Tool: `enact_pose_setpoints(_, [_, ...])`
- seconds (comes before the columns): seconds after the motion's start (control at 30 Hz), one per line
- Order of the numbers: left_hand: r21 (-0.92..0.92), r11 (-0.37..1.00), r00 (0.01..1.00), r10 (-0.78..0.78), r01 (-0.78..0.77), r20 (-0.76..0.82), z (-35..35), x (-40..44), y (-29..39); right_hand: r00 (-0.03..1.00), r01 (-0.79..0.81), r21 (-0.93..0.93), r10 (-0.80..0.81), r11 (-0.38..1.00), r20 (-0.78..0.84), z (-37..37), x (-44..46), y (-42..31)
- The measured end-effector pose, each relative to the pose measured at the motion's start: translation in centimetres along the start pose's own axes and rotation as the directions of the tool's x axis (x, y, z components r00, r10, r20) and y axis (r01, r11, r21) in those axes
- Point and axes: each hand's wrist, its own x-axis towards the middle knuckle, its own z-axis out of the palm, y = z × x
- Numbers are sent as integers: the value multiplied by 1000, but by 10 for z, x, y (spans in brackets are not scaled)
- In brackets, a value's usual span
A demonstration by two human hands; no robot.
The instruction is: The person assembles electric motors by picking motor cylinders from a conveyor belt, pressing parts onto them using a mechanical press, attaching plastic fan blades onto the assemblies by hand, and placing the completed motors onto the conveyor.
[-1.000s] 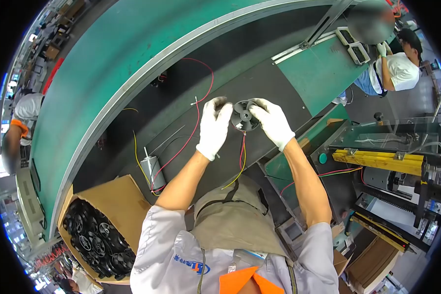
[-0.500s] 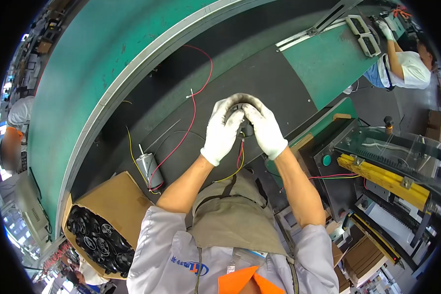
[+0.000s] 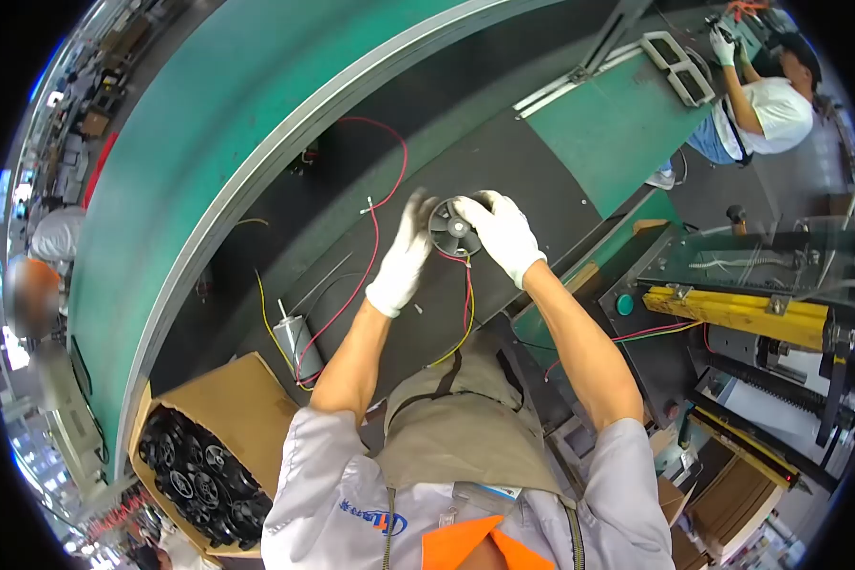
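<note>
"Hands?"

"White-gloved right hand pinches a round black plastic fan, mid-frame, thumb over its face. White-gloved left hand close by, fingers blurred — can't tell if spread or touching."

"Step?"

"Handling or checking the fan, I'd judge."

"Next move calls for?"

"Steady rim grip, blades unpressed, thin red and yellow wires unsnagged."

"Around it?"

"Silver cylindrical motor, left of centre — open brown cardboard box of black wheel-shaped parts, lower left."
</note>
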Motion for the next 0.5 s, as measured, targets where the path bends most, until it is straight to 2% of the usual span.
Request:
enact_pose_setpoints(0.03, [-29, 998, 997, -56, 54, -48, -2, -1, -4, 999, -41, 112, 43, 993, -12, -1, 4, 2])
enact_pose_setpoints(0.07, [173, 979, 994, -104, 109, -38, -5, 2, -16, 996, -82, 226, 88, 971, -17, -1, 4, 3])
enact_pose_setpoints(0.1, [229, 965, 990, -106, 126, -95, -7, 8, -38, 995, -90, 236, 99, 968, -29, 2, 4, 4])
enact_pose_setpoints(0.17, [330, 927, 972, -109, 176, -210, -5, 21, -76, 988, -54, 650, 133, 758, -73, 6, 1, 3])
enact_pose_setpoints(0.2, [404, 908, 970, -14, 115, -243, -5, 28, -87, 981, -10, 728, 149, 685, -127, 13, 3, 21])
enact_pose_setpoints(0.23, [474, 878, 961, 79, 60, -266, -1, 35, -89, 976, -8, 734, 164, 679, -142, 15, -2, 35])
enact_pose_setpoints(0.3, [594, 802, 935, 167, 56, -313, -7, 56, -99, 973, 59, 626, 96, 777, -210, 16, -22, 63])
enact_pose_setpoints(0.33, [472, 877, 927, 101, 87, -360, -15, 72, -108, 970, 77, 357, 12, 931, -241, 14, -36, 83])
enact_pose_setpoints(0.37, [265, 936, 906, -106, 229, -409, -18, 88, -103, 967, 114, 306, -35, 945, -253, 12, -57, 95])
enact_pose_setpoints(0.4, [187, 942, 887, -176, 277, -427, -25, 107, -101, 988, -2, 415, 67, 910, -140, 2, -83, 85])
enact_pose_setpoints(0.43, [109, 940, 864, -246, 323, -440, -32, 126, -98, 990, 49, 295, -7, 954, -141, 2, -100, 107])
enact_pose_setpoints(0.47, [4, 931, 837, -326, 365, -439, -33, 143, -87, 987, 44, 206, -11, 978, -157, 3, -122, 121])
enact_pose_setpoints(0.5, [-58, 896, 812, -425, 440, -400, -70, 171, -110, 989, -18, 266, 56, 964, -136, 3, -143, 124])
